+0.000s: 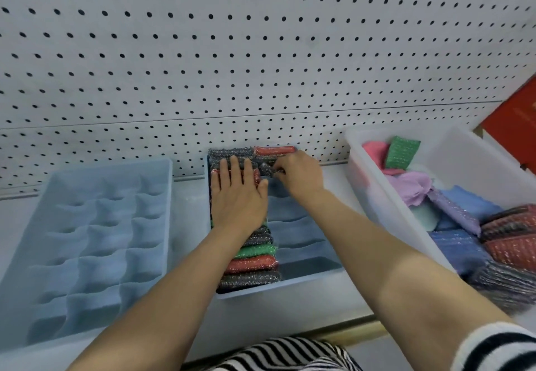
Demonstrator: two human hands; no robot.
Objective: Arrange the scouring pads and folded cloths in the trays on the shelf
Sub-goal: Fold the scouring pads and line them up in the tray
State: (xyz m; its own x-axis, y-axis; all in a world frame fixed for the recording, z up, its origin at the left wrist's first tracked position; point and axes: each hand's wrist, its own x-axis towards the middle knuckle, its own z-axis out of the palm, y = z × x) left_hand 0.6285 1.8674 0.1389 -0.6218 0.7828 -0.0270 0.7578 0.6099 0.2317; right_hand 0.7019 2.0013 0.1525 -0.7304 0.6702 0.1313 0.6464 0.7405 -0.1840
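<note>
Now my left hand [237, 193] lies flat, fingers straight, on the filled row of pads [252, 266] in the middle tray [290, 283] at twelve o'clock. My right hand [301, 173] pinches a dark scouring pad [265, 168] with curled fingers, just beside the red pad [274, 150] at the far end of the second row. To do this well, I think I must push it in on its edge, tight against the red one, while the left palm holds the neighbours down. Folded cloths [412, 187] wait in the white bin [374, 196] at two o'clock; the empty tray [162, 225] sits at ten o'clock.
</note>
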